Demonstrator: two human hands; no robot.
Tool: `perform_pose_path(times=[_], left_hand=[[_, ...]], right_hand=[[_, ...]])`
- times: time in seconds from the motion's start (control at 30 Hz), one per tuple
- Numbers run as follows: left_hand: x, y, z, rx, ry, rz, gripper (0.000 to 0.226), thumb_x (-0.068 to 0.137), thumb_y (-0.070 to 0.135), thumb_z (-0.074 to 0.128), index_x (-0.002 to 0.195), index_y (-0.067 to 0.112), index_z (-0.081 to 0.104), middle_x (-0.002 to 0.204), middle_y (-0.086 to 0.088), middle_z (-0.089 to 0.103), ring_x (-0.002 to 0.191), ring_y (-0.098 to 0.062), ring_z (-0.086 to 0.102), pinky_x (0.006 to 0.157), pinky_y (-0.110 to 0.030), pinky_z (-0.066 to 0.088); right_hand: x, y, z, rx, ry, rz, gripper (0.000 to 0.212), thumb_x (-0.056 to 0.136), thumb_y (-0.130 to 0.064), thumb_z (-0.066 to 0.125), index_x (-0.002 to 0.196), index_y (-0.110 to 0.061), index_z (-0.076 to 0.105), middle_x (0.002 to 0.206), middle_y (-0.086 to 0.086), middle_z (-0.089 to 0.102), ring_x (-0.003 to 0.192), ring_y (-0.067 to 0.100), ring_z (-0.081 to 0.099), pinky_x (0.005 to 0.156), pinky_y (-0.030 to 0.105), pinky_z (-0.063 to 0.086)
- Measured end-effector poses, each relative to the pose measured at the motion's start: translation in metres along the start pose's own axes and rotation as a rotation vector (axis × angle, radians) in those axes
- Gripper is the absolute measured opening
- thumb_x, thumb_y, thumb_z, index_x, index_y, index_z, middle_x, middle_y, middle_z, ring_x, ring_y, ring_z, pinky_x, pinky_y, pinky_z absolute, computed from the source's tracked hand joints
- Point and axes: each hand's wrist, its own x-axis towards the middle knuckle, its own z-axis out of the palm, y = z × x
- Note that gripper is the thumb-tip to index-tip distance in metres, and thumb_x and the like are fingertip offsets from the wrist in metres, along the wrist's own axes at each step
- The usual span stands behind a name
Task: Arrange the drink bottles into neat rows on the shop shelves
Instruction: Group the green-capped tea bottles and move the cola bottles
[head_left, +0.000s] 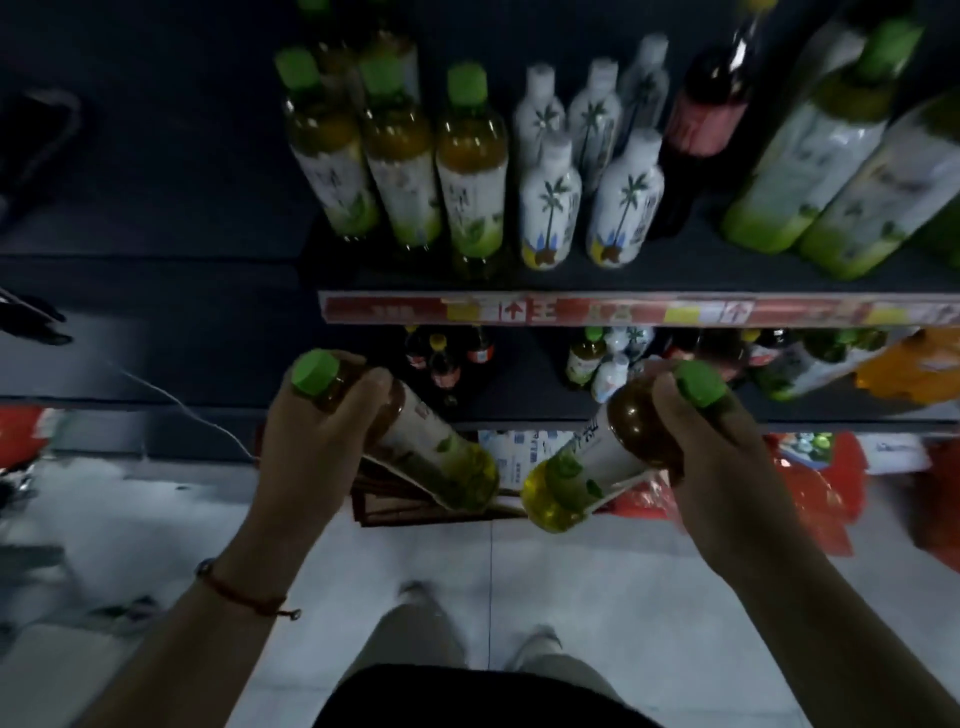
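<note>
left hand (317, 447) grasps green-capped plastic tea bottle (415, 441) | right hand (717, 447) grasps its twin (597, 457) | both tilted, bases inward | shelf row (467, 171) above-ahead of fingers

Tea bottles (470, 161) lined up at the left of the upper shelf (639, 273), coconut drink bottles (550, 202) just to their right, wine bottle (701, 119) beyond those, large bottles (810, 150) far right, lower shelf (519, 410) underneath with smaller bottles (447, 358) toward its back

Dim light; dark shelves (675, 273) edged by a red strip (623, 310), above a pale tiled floor (571, 571)
</note>
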Motion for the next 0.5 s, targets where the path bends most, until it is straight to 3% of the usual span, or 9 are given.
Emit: perform_pose_path(times=[0.1, 0.2, 0.37, 0.5], left_hand=[[0.007, 0.033, -0.004, -0.002, 0.064, 0.11, 0.025, 0.079, 0.033, 0.063, 0.096, 0.015, 0.063, 0.082, -0.002, 0.066, 0.07, -0.005, 0.064, 0.058, -0.02, 0.053], [0.02, 0.05, -0.005, 0.017, 0.082, 0.185, 0.029, 0.08, 0.034, 0.063, 0.1, 0.014, 0.063, 0.087, -0.004, 0.067, 0.075, -0.009, 0.065, 0.06, -0.019, 0.053], [0.057, 0.063, -0.014, -0.011, 0.057, 0.246, 0.042, 0.073, 0.049, 0.064, 0.104, 0.021, 0.061, 0.093, 0.012, 0.066, 0.082, -0.004, 0.065, 0.064, -0.019, 0.055], [0.097, 0.082, -0.031, 0.009, 0.018, 0.306, 0.025, 0.076, 0.041, 0.065, 0.097, 0.031, 0.06, 0.091, 0.021, 0.064, 0.082, 0.0, 0.064, 0.06, -0.022, 0.054]], right_hand=[[0.002, -0.031, 0.016, -0.048, -0.017, -0.112, 0.03, 0.076, -0.041, 0.06, 0.101, -0.026, 0.068, 0.097, 0.0, 0.072, 0.093, 0.015, 0.068, 0.085, 0.033, 0.052], [0.012, -0.051, 0.035, -0.074, -0.04, -0.164, 0.027, 0.076, -0.04, 0.06, 0.098, -0.026, 0.067, 0.088, -0.008, 0.072, 0.083, 0.007, 0.068, 0.078, 0.03, 0.053], [0.036, -0.068, 0.067, -0.076, -0.037, -0.209, 0.035, 0.075, -0.04, 0.059, 0.104, -0.022, 0.065, 0.088, -0.007, 0.068, 0.08, 0.002, 0.065, 0.074, 0.024, 0.048], [0.045, -0.091, 0.093, -0.149, -0.041, -0.24, 0.028, 0.075, -0.044, 0.058, 0.098, -0.031, 0.067, 0.09, -0.012, 0.07, 0.084, -0.001, 0.065, 0.074, 0.025, 0.047]])
